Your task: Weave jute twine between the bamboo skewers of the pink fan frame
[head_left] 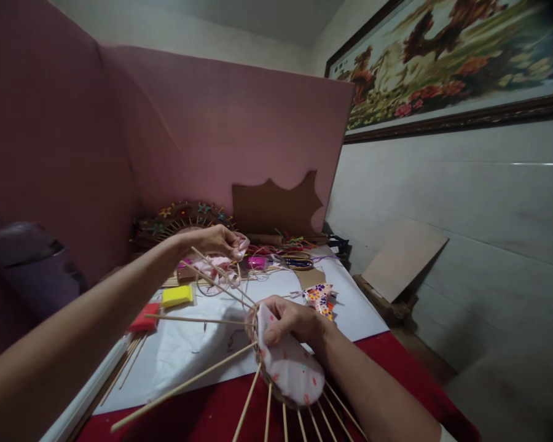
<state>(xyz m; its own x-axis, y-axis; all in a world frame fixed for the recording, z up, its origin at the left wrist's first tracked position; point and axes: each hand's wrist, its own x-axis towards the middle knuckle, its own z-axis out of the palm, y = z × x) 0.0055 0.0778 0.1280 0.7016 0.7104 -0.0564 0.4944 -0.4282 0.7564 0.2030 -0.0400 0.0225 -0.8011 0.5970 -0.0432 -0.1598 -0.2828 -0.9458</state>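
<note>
My right hand (295,320) is closed round the upper edge of a fabric-covered disc (292,371), its thumb pressed on the pale pink cloth with red spots. Thin wooden sticks (188,382) fan out from the disc's woven-looking rim to the left and below. Farther back, my left hand (222,242) is raised with its fingers pinched on a pale pink strip (243,243). More crumpled pink strips (214,270) lie below that hand. The fingers of my right hand behind the disc are hidden.
A yellow packet (177,296) and a red packet (144,317) lie at the left. Scissors (299,263) and a flower-patterned piece (319,299) are on the white sheet (359,307). Behind stand a decorated stick fan (191,215) and brown cardboard (276,209). A red cloth (396,368) covers the front.
</note>
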